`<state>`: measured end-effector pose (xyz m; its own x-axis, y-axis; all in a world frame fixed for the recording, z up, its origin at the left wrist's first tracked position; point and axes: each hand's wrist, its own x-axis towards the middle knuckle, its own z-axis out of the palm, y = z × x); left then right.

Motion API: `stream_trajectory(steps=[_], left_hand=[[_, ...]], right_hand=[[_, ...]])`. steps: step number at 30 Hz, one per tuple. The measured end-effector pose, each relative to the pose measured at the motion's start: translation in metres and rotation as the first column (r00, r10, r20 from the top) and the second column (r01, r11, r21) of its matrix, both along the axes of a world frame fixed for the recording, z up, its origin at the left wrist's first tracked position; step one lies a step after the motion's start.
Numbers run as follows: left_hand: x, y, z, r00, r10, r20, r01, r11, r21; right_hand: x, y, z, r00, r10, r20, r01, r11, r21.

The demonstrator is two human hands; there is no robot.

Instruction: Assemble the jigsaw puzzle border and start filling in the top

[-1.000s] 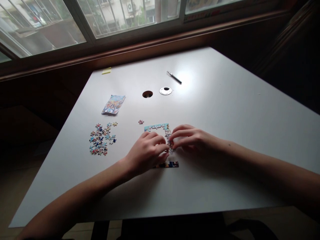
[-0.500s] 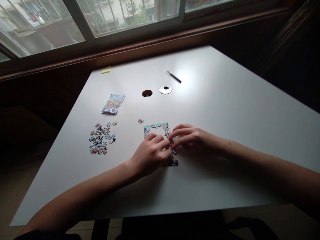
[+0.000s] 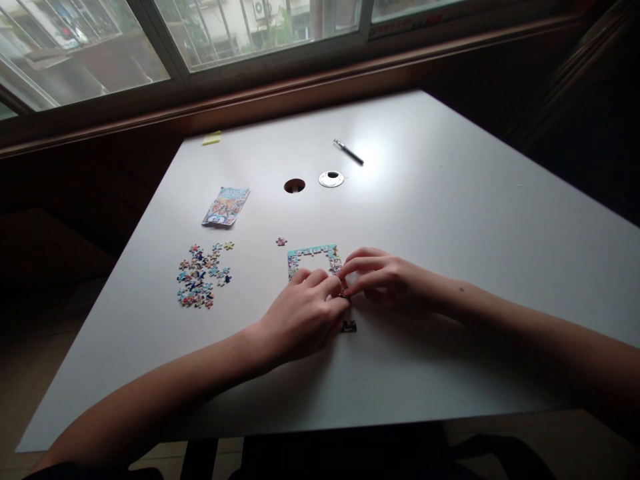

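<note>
Curling close together at the puzzle border (image 3: 313,251) on the white table (image 3: 450,233), the left hand (image 3: 307,310) and right hand (image 3: 383,272) might be pinching something; I can't tell. Loose pieces (image 3: 200,280) lie leftward.

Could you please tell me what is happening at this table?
A person's left hand and right hand meet at the right side of a partly assembled puzzle border. The fingers hide what they hold there. One loose piece lies just beyond the border; a heap of pieces lies to the left.
</note>
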<state>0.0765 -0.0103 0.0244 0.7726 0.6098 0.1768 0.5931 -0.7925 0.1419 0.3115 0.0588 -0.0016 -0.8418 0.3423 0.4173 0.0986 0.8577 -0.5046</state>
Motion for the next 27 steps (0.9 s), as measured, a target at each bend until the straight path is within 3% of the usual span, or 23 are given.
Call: stream_trajectory(steps=[6,12,14,17,21,27], left_hand=[[-0.001,0.000,0.006,1.000,-0.017,-0.001,0.017,0.996,-0.085],[-0.021,0.036,0.017,0.964,0.089,0.252,-0.013,0.957,-0.289],[-0.041,0.056,0.018,0.945,0.183,0.271,-0.118,0.963,-0.241],[-0.076,0.083,0.011,0.935,0.334,0.120,-0.337,0.942,0.000],[-0.102,0.099,-0.005,0.955,0.296,0.020,-0.296,0.955,0.006],[-0.099,0.103,-0.014,0.961,0.264,0.077,-0.266,0.964,0.017]], right_hand=[[0.001,-0.001,0.000,0.999,-0.005,0.033,0.006,1.000,-0.007],[0.002,0.000,0.003,0.997,0.010,0.073,-0.008,0.999,-0.033],[0.001,0.001,0.003,0.997,0.019,0.074,-0.015,0.999,-0.042],[0.001,0.001,0.003,0.997,0.030,0.070,-0.026,0.998,-0.051],[0.000,0.001,0.003,0.997,0.024,0.068,-0.020,0.998,-0.055],[0.000,0.000,0.004,0.997,0.020,0.074,-0.016,0.998,-0.053]])
